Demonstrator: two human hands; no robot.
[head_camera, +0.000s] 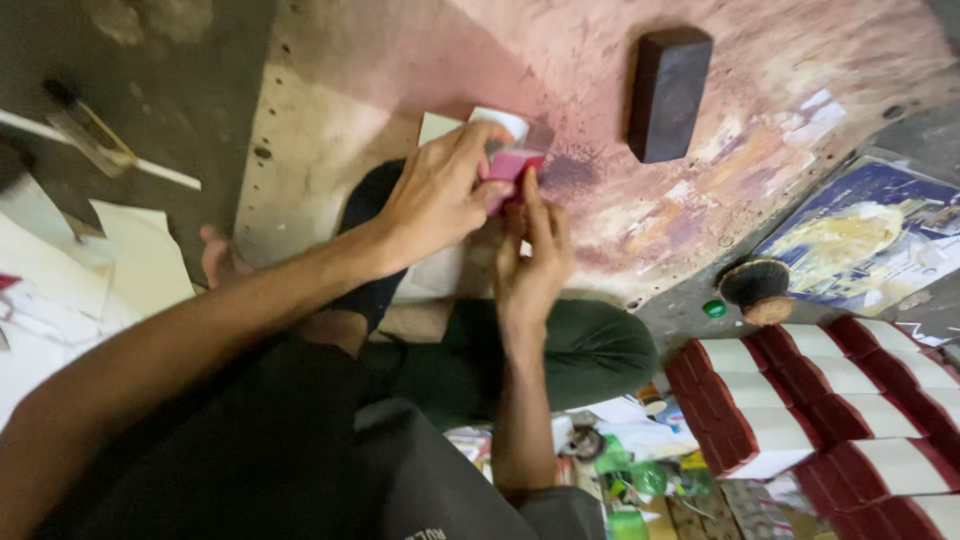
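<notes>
My left hand (435, 190) and my right hand (533, 255) meet over a stained work board (330, 110), both gripping a small pink and white box (510, 160). The left hand's fingers curl over the box's top and side. From below, the right hand's fingertips press on its pink face. A white sheet (435, 128) lies under the box on the board, mostly hidden by the hands.
A dark rectangular block (667, 93) lies on the board at upper right. Rows of red and white boxes (830, 400) are stacked at lower right, beside a round brush (757, 288) and a printed sheet (870, 235). White paper sheets (90, 270) lie at left. Clutter sits by my knees.
</notes>
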